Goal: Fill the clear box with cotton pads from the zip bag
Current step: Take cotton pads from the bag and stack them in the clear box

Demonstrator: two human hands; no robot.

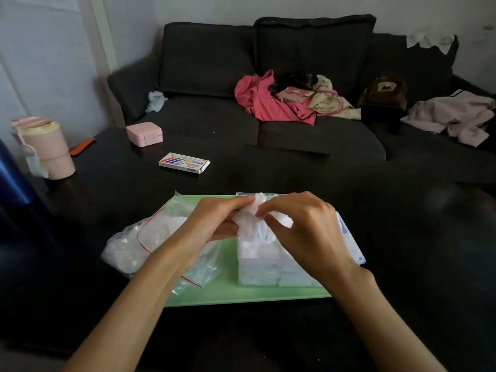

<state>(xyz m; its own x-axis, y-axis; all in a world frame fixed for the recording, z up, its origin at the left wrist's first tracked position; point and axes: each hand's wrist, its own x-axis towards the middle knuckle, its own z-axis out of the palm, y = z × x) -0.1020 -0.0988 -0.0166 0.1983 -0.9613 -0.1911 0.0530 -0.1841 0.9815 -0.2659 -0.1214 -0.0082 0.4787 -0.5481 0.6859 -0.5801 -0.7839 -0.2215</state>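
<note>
One head-worn wide-angle camera is looking forward and down, close above the flat pale-green rectangular tray (pixel 241 298); beyond it, the dark grey fabric sofa (pixel 209 57) is facing the lens.

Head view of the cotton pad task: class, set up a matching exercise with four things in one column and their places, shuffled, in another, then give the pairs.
Things:
1. zip bag
2. clear box
3. cotton pads
4. pink cup

Places:
A. pinched between both hands, above the box
B. on the green mat, right part
C. far left of the dark table
D. on the mat's left edge, under the left forearm

Pairs: 1-D, 2-B, 3-A, 4-C
</note>
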